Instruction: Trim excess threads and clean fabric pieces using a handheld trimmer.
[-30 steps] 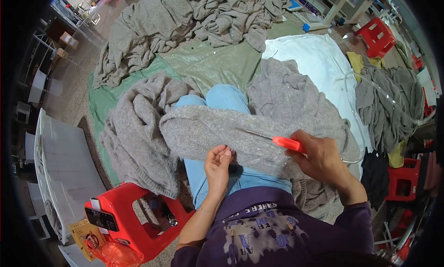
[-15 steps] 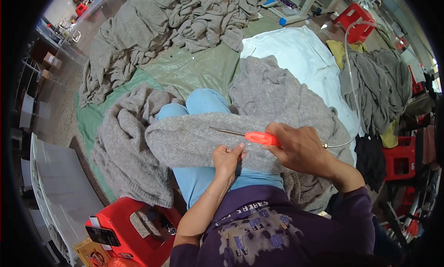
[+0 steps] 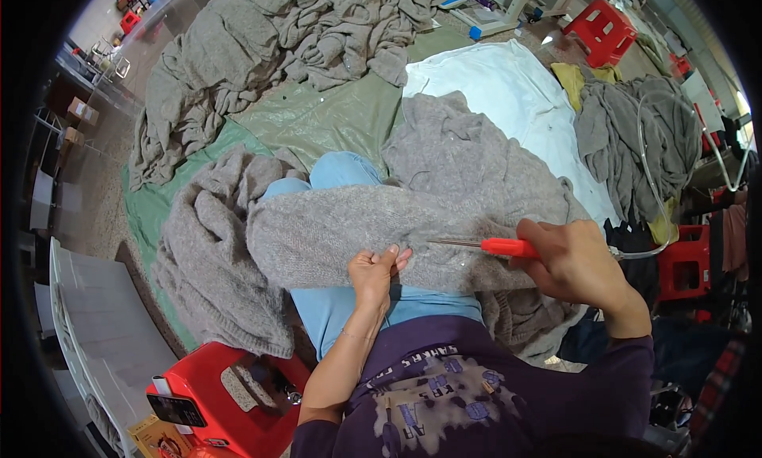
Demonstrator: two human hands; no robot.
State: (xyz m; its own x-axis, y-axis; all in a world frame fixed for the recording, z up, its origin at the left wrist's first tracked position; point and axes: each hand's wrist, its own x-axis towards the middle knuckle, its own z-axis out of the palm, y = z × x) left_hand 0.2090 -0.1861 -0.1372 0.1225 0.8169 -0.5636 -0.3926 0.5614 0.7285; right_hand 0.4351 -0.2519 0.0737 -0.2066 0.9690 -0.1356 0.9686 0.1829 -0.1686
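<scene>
fuzzy grey knit garment (image 3: pixel 341 232), glossy orange plastic-handled tool (image 3: pixel 508 247)

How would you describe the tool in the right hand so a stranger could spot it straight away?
Find the grey knit draped over the blue-trousered lap. At its near edge the right hand holds a slim tool. Its bright orange-red handle and thin metal tip stand out against all the grey fabric.

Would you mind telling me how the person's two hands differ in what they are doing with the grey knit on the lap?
The left hand pinches the near edge of the grey knit garment with bare fingers; the right hand is closed around a red-handled tool instead. The left hand lies over the lap's middle; the right hand is out to the side, its thin metal tip pointing toward the left hand. Both hands are bare and work at the same garment.
</scene>
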